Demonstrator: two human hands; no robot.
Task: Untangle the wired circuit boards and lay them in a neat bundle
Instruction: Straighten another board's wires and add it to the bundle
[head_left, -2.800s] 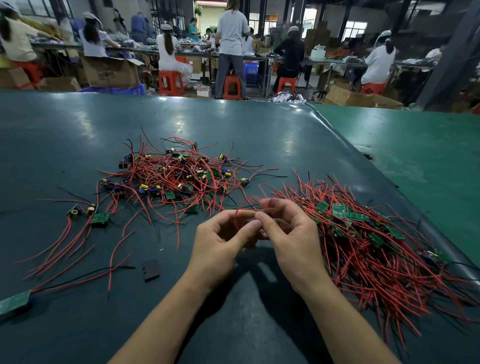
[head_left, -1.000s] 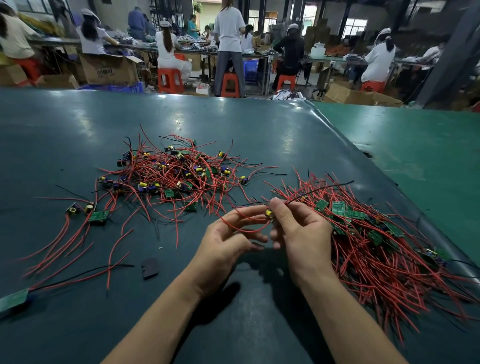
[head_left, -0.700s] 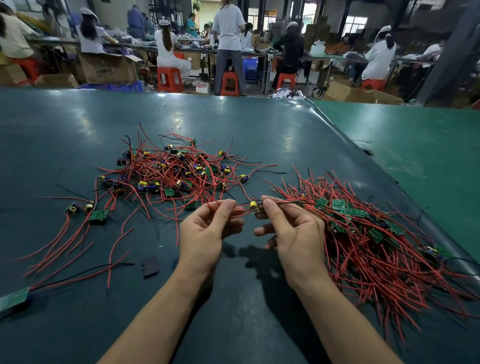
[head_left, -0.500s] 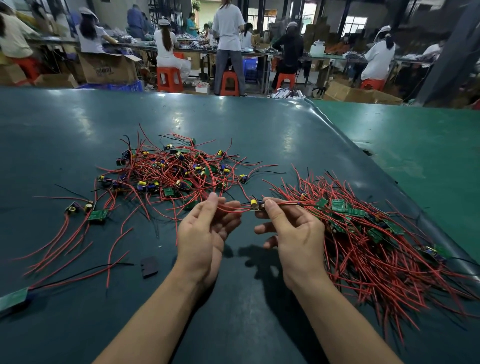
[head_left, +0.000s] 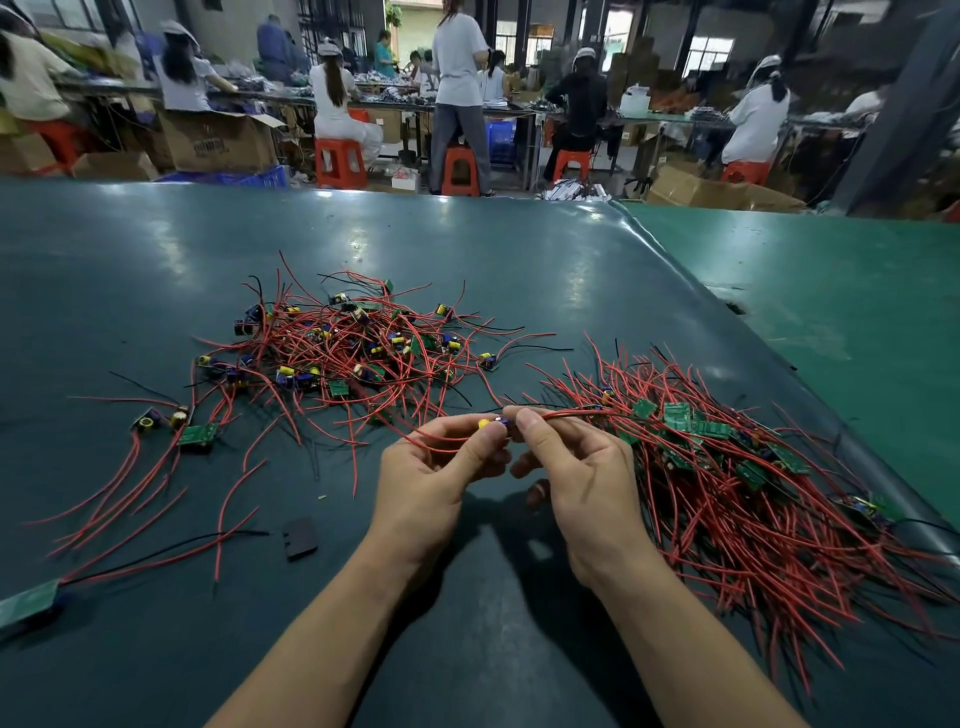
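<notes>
A small circuit board (head_left: 493, 422) with a yellow and a purple part sits between my two hands, just above the dark green table (head_left: 130, 270). My left hand (head_left: 434, 483) pinches it and its red wire from the left. My right hand (head_left: 576, 473) pinches it from the right, and red wires run on from there to the right. A tangled heap of wired boards (head_left: 358, 348) lies behind my hands. On the right lies a large bundle of boards (head_left: 737, 467) whose red wires point toward me.
Loose boards with red wires (head_left: 192, 434) lie at the left, one green board (head_left: 28, 603) by the left edge. A small black piece (head_left: 300, 538) lies near my left forearm. A lighter green table (head_left: 831, 291) adjoins on the right. People work at benches beyond.
My left hand, which had drawn away to the left along the red wire, has come back beside the right hand. Both hands now hold the board close together.
</notes>
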